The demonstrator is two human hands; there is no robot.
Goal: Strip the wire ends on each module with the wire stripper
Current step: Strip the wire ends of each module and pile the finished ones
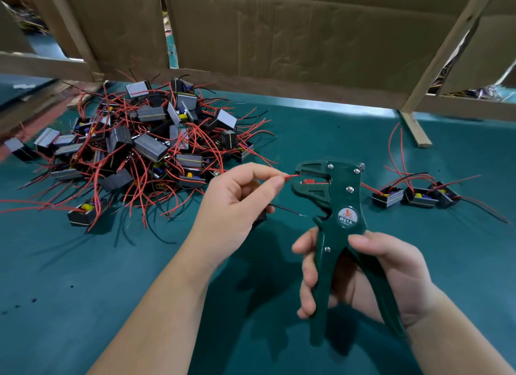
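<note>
Pinching a red wire [290,176] between thumb and forefinger, my left hand [237,204] holds its tip inside the parted jaws of the wire stripper [336,204], which my right hand [377,277] grips by both handles, head upright, just beside the left fingertips. I see a dark green tool with silver rivets, a round W01A badge and a red insert. Beyond my left hand sprawls a pile of modules [139,151], black blocks trailing red and black leads; three more modules [416,197] sit beyond my right hand.
</note>
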